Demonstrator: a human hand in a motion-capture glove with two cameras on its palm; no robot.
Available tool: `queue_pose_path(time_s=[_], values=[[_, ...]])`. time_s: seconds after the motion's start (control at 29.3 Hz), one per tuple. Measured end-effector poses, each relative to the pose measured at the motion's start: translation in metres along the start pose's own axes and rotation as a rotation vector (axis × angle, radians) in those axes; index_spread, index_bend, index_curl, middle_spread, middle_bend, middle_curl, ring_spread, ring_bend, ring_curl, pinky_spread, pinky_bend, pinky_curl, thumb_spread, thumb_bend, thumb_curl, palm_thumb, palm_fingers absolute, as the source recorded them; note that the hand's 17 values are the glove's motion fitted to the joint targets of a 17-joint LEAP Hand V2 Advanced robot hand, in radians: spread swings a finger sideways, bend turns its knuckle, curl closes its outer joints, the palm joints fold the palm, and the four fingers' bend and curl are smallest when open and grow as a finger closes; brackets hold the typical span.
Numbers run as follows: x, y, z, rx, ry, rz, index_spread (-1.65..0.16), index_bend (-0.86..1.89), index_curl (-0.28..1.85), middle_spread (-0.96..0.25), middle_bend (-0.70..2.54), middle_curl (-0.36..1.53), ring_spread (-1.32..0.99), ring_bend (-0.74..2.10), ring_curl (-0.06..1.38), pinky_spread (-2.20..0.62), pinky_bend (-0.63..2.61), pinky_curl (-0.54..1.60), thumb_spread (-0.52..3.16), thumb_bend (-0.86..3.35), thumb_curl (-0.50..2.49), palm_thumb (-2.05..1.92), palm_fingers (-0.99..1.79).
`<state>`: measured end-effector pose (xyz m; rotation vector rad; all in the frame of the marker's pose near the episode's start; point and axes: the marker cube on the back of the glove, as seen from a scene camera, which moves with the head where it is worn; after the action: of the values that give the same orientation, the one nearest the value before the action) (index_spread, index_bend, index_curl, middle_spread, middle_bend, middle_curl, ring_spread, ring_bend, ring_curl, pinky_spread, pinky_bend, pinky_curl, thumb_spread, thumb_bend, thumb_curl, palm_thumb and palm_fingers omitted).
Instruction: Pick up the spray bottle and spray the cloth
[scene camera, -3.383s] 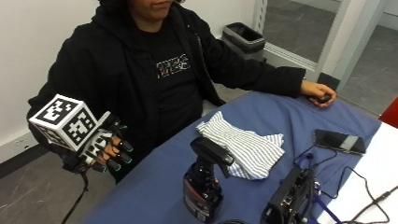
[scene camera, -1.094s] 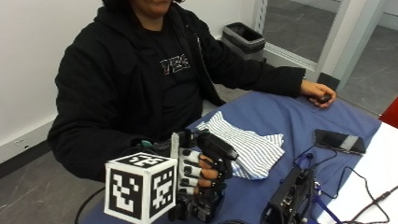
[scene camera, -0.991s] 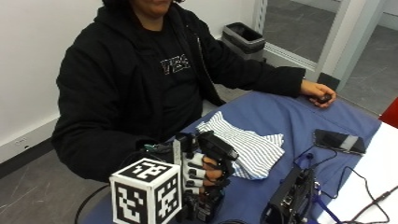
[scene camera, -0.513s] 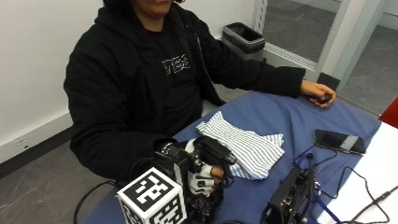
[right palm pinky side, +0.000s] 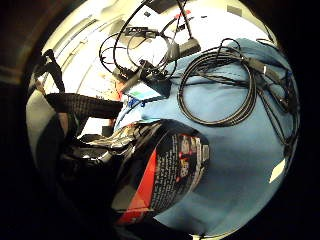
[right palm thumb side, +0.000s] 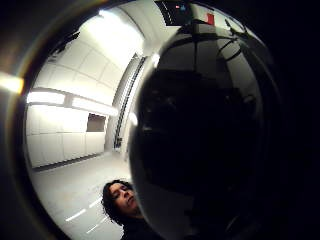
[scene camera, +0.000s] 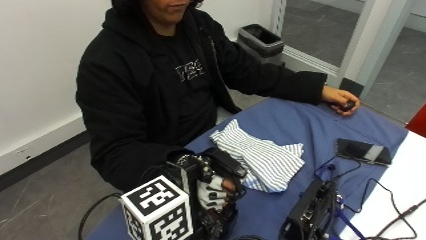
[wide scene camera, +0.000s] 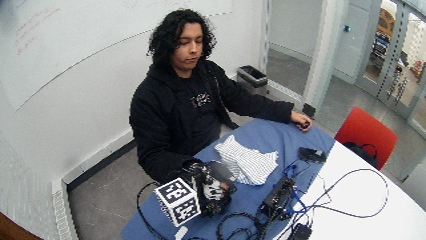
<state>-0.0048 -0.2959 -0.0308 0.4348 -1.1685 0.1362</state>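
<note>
In the outside view, a person in a black hoodie sits at a blue-covered table (scene camera: 299, 125), and the gloved right hand (scene camera: 216, 187) is at the lower middle of the frame with its fingers curled round the neck of a dark spray bottle (scene camera: 223, 162). The grip is wrapped round the bottle just below its black trigger head, which juts toward the right of the frame. The bottle stands at the near end of the table, at the lower left of the tabletop as seen here; its base is hidden behind the hand, so whether it touches the table cannot be told.

Just beside the bottle, toward the middle of the frame, lies a crumpled blue-and-white striped cloth (scene camera: 263, 157) on the blue cover. The nozzle points roughly toward it.

The little finger side palm view shows the bottle's body, with its red, black and white label (right palm pinky side: 170, 172), filling the lower middle, close to the palm, with the blue cover behind it. The thumb side palm view is mostly filled by the bottle's dark glossy surface (right palm thumb side: 210, 130).

The bare left hand (scene camera: 341, 99) rests on the table's far edge at the upper right, closed over a small dark object. A black phone (scene camera: 363, 151) lies at the right, a black electronics box (scene camera: 313, 212) with cables stands at the lower right, and a coiled black cable (right palm pinky side: 220, 85) lies on the cover.
</note>
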Motion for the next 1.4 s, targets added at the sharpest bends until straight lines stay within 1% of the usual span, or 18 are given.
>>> queue_pose_path(time_s=[0.38,0.55,0.65,0.85,0.99,1.13,1.4], values=[[0.0,-0.004,0.0,-0.035,-0.02,0.01,-0.27,0.35,0.52,-0.2,0.66,0.57,-0.21,0.73,0.51,-0.26,0.44,0.47,0.48,-0.01,0.68,1.04,1.31],[-0.007,-0.012,-0.001,-0.104,-0.058,0.056,-0.27,0.35,0.55,-0.2,0.66,0.58,-0.2,0.74,0.52,-0.26,0.45,0.47,0.45,-0.01,0.71,1.04,1.29],[-0.016,-0.022,0.014,-0.164,-0.068,0.069,-0.27,0.34,0.56,-0.19,0.66,0.59,-0.2,0.74,0.52,-0.26,0.45,0.48,0.45,-0.01,0.73,1.04,1.29],[-0.048,-0.027,0.034,-0.471,0.022,0.158,-0.27,0.33,0.58,-0.19,0.67,0.6,-0.2,0.75,0.53,-0.26,0.46,0.48,0.43,-0.01,0.76,1.04,1.28],[-0.068,-0.01,0.035,-0.679,0.102,0.26,-0.27,0.32,0.59,-0.19,0.67,0.6,-0.2,0.74,0.53,-0.25,0.46,0.48,0.43,-0.01,0.78,1.04,1.27],[-0.082,-0.002,0.047,-0.833,0.155,0.353,-0.27,0.31,0.6,-0.19,0.67,0.61,-0.19,0.74,0.53,-0.25,0.46,0.48,0.44,-0.01,0.79,1.04,1.27],[-0.086,0.026,0.077,-1.194,0.331,0.557,-0.27,0.26,0.62,-0.18,0.67,0.61,-0.19,0.74,0.53,-0.24,0.47,0.49,0.46,-0.01,0.82,1.05,1.25]])
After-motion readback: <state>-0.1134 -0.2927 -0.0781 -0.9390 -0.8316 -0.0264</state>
